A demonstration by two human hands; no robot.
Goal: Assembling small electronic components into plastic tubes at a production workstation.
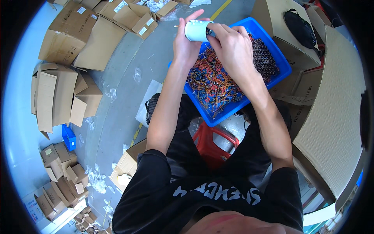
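My left hand (186, 48) is wrapped around a short white cylinder (196, 31), held sideways above the far left edge of a blue plastic bin (212, 122). At the cylinder's right end, which looks open, the bent fingers of my right hand (235, 50) are closed. Something dark shows there, but the fingers hide most of it. A thin wire tip (176, 26) sticks out beside my left fingers. Below my hands, the bin holds a tangle of orange-brown wires (214, 87) with red and blue parts, and neat rows of small dark pieces (265, 56) on its right.
The bin sits at my knees, above a red stool (206, 144). A large cardboard box (331, 109) rises close on my right, with a black pouch (300, 29) on another box beyond. Open cartons (64, 93) and plastic scraps (97, 179) lie on the floor at left.
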